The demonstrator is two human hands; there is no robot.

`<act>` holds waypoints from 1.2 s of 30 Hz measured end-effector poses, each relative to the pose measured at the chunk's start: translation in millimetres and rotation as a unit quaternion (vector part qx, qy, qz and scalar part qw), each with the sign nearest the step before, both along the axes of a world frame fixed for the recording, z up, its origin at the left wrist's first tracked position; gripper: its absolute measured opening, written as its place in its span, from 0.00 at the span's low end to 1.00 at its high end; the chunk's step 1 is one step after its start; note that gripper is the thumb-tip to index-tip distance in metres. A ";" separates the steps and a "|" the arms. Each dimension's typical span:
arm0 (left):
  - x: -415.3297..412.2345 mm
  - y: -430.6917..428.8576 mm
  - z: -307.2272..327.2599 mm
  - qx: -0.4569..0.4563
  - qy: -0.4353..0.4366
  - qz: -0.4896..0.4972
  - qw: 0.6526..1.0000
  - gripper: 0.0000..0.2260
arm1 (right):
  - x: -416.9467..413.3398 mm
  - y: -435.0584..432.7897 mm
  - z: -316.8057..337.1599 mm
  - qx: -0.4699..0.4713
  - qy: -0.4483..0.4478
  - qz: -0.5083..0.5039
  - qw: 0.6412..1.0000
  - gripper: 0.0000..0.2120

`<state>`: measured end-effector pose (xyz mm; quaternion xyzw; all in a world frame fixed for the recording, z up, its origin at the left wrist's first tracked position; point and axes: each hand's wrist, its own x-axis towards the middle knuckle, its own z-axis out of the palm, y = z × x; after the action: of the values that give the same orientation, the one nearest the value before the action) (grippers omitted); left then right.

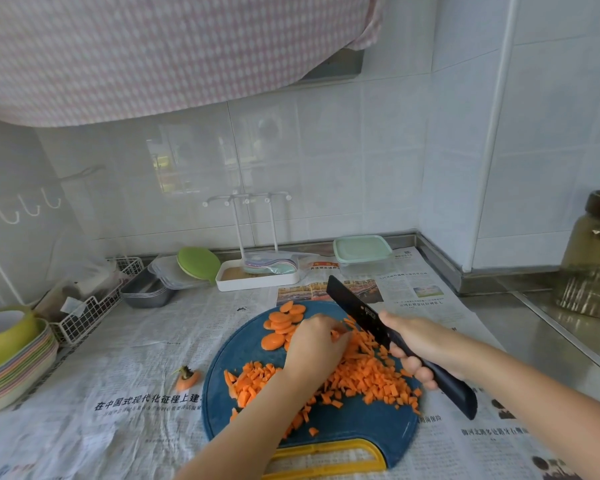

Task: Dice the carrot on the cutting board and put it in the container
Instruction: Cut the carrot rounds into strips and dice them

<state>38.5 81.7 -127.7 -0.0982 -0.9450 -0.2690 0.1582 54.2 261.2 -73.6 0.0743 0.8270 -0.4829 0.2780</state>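
Orange dice (361, 375) cover the middle and right of the round blue cutting board (354, 420), and a smaller heap lies near its left edge. Uncut carrot rounds (284, 322) overlap at the board's far side. The board rests on newspaper (136, 375) spread over the counter (520, 317).

Head view, hands.
- Left hand (317, 341): knuckles up, fingers curled down, pressing on a bunch of carrot strips (362, 342) just beside the blade.
- Right hand (420, 344): wrapped round the dark handle of the knife (354, 303). The black blade angles tip-up over the strips, close to the left fingertips. Whether the edge touches carrot cannot be told.

Head view, destination.
- Container (361, 252): clear, pale green lid on, at the back of the counter beyond the board and apart from it. Nothing orange shows through its wall.
- A carrot top (187, 377) lies on the paper left of the board.

Judgement, handling.
- The carrot looks stiff and crisp; it should cut clean and not bend.
- The rounds are likely to slide on each other, so they are best pinned flat from above with fingertips tucked back.
- The dice are light and loose, apt to scatter off the board.
- They are probably best scooped between the flat of the blade and a cupped hand.
- Alternatively the board could be lifted by its yellow handle (326, 455) and tipped.
- The lid must come off first.
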 end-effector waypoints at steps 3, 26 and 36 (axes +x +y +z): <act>4.4 0.5 -1.4 0.002 -0.001 0.006 1.000 0.10 | 4.6 0.5 -2.7 0.010 -0.001 0.012 1.000 0.29; 0.5 1.5 -6.8 0.045 -0.015 0.026 0.999 0.06 | 6.4 -37.5 -6.8 0.173 0.028 0.048 0.983 0.31; -35.6 -31.2 15.9 0.005 -0.085 0.076 0.993 0.11 | -0.5 -40.5 -10.9 0.191 0.050 0.058 0.979 0.33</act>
<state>2.9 50.5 -111.9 -0.0016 -0.9584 -0.2683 0.0975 53.7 220.7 -84.5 0.0534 0.9198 -0.3020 0.2448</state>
